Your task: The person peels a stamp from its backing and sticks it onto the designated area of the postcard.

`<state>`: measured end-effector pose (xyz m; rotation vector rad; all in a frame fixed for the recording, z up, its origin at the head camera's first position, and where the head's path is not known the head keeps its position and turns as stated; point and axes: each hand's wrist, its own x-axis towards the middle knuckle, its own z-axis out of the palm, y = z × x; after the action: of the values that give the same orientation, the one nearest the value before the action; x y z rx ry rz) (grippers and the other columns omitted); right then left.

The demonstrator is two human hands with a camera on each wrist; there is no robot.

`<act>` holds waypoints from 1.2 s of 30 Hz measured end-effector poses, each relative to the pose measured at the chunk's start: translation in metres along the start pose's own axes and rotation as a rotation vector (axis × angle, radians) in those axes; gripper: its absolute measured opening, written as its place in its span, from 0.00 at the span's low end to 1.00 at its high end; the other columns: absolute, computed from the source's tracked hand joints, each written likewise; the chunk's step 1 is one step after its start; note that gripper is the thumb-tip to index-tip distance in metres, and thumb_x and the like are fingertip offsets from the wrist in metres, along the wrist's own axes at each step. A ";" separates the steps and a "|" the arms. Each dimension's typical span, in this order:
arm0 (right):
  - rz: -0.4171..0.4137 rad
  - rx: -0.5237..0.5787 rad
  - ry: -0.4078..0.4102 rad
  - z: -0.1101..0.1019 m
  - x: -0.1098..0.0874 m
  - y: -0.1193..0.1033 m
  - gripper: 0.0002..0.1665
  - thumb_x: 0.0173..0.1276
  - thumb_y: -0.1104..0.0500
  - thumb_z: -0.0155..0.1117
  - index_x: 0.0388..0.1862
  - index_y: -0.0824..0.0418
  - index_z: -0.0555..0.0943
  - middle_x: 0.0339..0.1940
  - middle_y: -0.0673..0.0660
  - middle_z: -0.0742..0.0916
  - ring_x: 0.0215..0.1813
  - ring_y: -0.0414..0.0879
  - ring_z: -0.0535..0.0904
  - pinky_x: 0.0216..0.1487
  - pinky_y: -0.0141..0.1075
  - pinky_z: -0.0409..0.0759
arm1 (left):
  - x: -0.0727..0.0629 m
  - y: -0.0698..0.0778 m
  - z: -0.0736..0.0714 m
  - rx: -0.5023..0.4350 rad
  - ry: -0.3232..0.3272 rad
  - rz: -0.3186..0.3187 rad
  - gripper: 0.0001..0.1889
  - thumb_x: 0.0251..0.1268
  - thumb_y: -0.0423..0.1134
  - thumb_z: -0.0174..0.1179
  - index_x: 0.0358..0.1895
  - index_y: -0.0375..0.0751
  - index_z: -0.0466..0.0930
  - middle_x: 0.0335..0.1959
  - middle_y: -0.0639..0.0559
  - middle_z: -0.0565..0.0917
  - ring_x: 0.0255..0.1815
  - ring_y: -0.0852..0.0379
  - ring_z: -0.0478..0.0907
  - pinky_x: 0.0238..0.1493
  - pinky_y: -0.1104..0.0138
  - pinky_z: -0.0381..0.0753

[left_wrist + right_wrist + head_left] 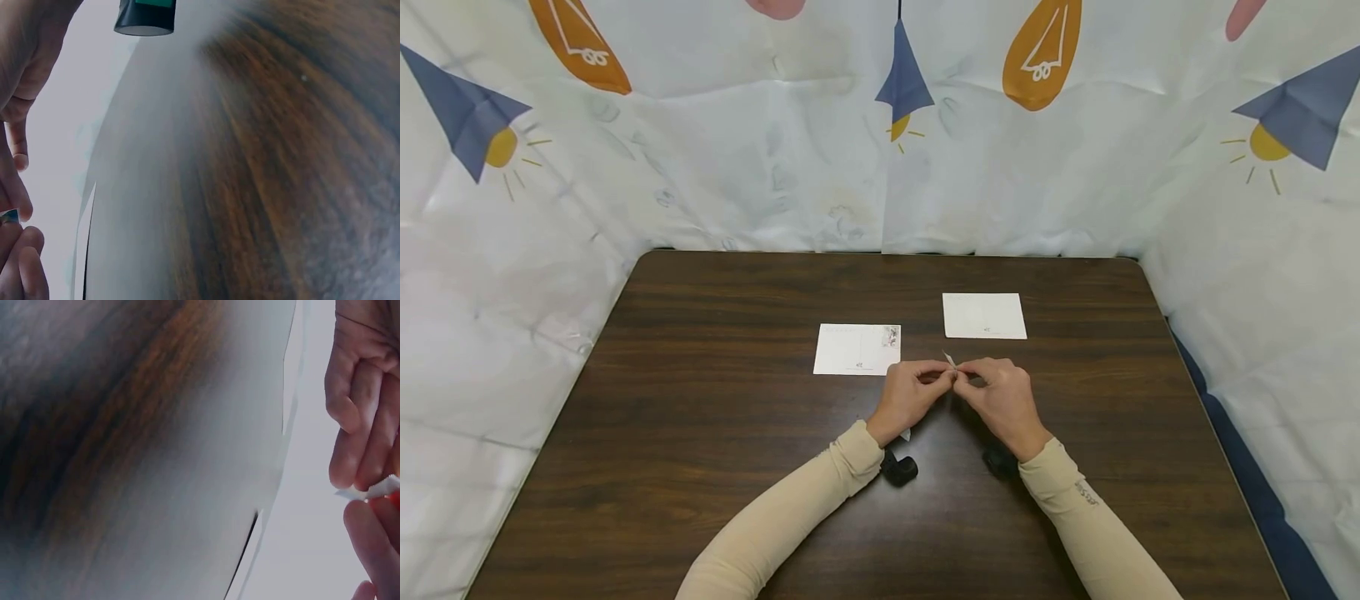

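Observation:
Both hands meet above the middle of the table, fingertips close together. A small postage stamp (951, 361) is between them, its pale serrated edge showing in the right wrist view (382, 486). My left hand (912, 397) pinches it between thumb and fingers from the left. From the right, my right hand (1000, 398) pinches it with thumb and forefinger. Just beyond the left hand lies a white postcard (842, 350) with a stamp (891, 337) in its upper right corner. Farther back, to the right, lies another white postcard (983, 316) with no stamp showing.
The dark wood table (700, 433) runs back to a patterned white curtain (820, 167). Beneath the left wrist a small pale scrap (906, 434) peeks out, mostly hidden. Black devices (899, 469) sit at both wrists.

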<state>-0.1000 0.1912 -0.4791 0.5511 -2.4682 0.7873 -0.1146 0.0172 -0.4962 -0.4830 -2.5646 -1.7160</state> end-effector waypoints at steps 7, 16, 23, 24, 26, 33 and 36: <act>0.017 -0.007 0.034 0.002 0.000 -0.002 0.02 0.55 0.68 0.72 0.29 0.64 0.88 0.25 0.57 0.91 0.27 0.51 0.86 0.33 0.48 0.85 | 0.000 0.000 0.000 0.007 0.002 0.008 0.09 0.69 0.38 0.67 0.45 0.40 0.93 0.40 0.45 0.94 0.41 0.52 0.92 0.42 0.73 0.87; 0.009 0.012 0.063 0.003 0.000 0.000 0.05 0.54 0.69 0.74 0.27 0.62 0.87 0.24 0.56 0.90 0.26 0.51 0.84 0.36 0.49 0.85 | 0.000 0.000 0.000 0.002 -0.006 0.004 0.09 0.69 0.38 0.67 0.45 0.41 0.93 0.40 0.46 0.94 0.41 0.53 0.92 0.42 0.74 0.86; 0.008 0.061 0.056 0.002 -0.001 0.002 0.08 0.52 0.71 0.75 0.30 0.62 0.87 0.26 0.56 0.90 0.29 0.49 0.87 0.35 0.46 0.82 | 0.000 -0.001 0.000 -0.034 0.002 -0.020 0.08 0.68 0.38 0.67 0.44 0.41 0.93 0.39 0.46 0.94 0.41 0.52 0.92 0.42 0.74 0.87; 0.008 0.064 0.053 0.002 -0.001 0.003 0.08 0.51 0.71 0.75 0.30 0.62 0.87 0.26 0.56 0.90 0.29 0.49 0.87 0.35 0.46 0.82 | 0.000 -0.001 0.000 -0.035 0.002 -0.022 0.08 0.68 0.38 0.67 0.44 0.41 0.93 0.39 0.46 0.94 0.41 0.52 0.93 0.42 0.74 0.87; 0.005 0.070 0.048 0.002 -0.001 0.003 0.08 0.51 0.71 0.75 0.31 0.62 0.87 0.26 0.56 0.91 0.29 0.49 0.87 0.36 0.47 0.82 | 0.000 -0.002 0.000 -0.033 0.005 -0.021 0.08 0.68 0.38 0.67 0.44 0.40 0.93 0.39 0.46 0.94 0.41 0.51 0.93 0.42 0.74 0.87; 0.025 0.069 0.053 0.003 0.000 0.000 0.06 0.52 0.70 0.75 0.29 0.62 0.88 0.25 0.56 0.91 0.28 0.50 0.86 0.36 0.48 0.82 | 0.000 -0.002 -0.001 0.036 0.009 0.052 0.08 0.69 0.38 0.67 0.44 0.42 0.93 0.39 0.47 0.94 0.40 0.54 0.92 0.42 0.74 0.86; 0.038 0.060 0.049 0.004 -0.001 0.000 0.06 0.52 0.70 0.74 0.28 0.61 0.87 0.24 0.55 0.90 0.27 0.49 0.84 0.36 0.47 0.81 | 0.000 -0.003 -0.002 0.075 0.007 0.112 0.08 0.69 0.37 0.67 0.45 0.41 0.93 0.40 0.47 0.94 0.41 0.54 0.92 0.43 0.73 0.87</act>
<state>-0.1007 0.1890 -0.4821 0.5022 -2.4228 0.8824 -0.1151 0.0147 -0.4979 -0.6037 -2.5333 -1.5763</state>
